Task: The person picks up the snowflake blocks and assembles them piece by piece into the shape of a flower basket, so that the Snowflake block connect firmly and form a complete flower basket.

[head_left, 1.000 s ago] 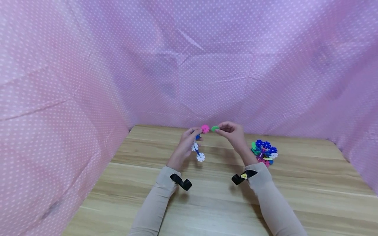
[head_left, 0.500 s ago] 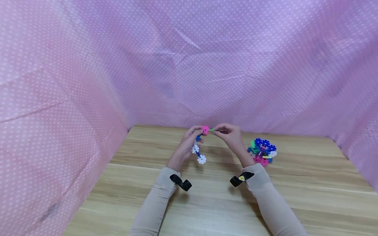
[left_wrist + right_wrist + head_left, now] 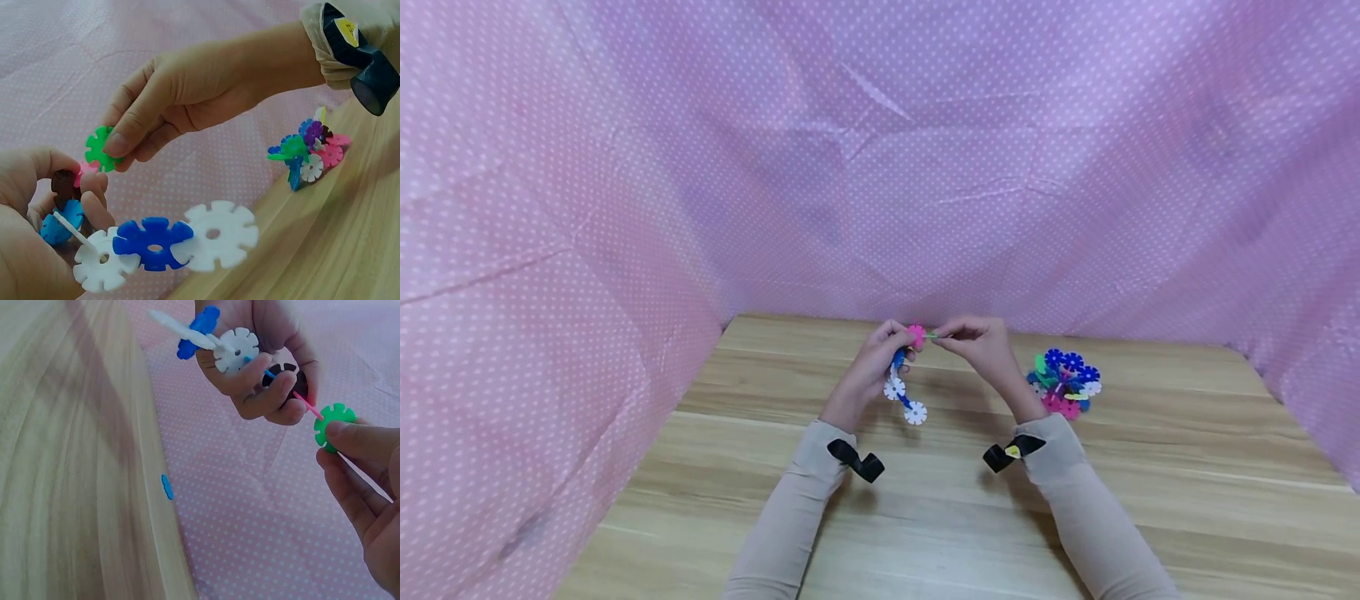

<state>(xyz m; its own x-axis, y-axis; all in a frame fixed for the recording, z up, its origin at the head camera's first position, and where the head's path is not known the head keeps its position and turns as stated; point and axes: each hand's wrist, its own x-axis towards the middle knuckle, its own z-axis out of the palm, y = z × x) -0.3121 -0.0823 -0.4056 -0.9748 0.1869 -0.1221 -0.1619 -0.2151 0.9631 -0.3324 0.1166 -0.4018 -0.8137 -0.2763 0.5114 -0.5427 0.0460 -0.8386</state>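
Observation:
My left hand [image 3: 871, 360] holds a chain of slotted snowflake discs above the table. A pink disc [image 3: 916, 335] is at its upper end, beside a dark brown disc [image 3: 63, 187] and a light blue disc [image 3: 61, 226] within the fingers. Below the hand hang a white disc [image 3: 99, 265], a dark blue disc [image 3: 147, 237] and another white disc [image 3: 219, 231]. My right hand [image 3: 985, 342] pinches a green disc [image 3: 334, 422] between thumb and fingers. The green disc meets the pink disc's edge; how deep their slots engage, I cannot tell.
A cluster of joined discs [image 3: 1063, 383] in several colours stands on the wooden table [image 3: 925, 517], right of my right hand. A blue disc [image 3: 167, 487] shows by the table edge in the right wrist view. Pink dotted cloth [image 3: 880, 208] hangs behind and at the sides.
My right hand has brought the green disc leftward against the pink disc, turning it edge-on to the head view. The hanging chain has dropped slightly.

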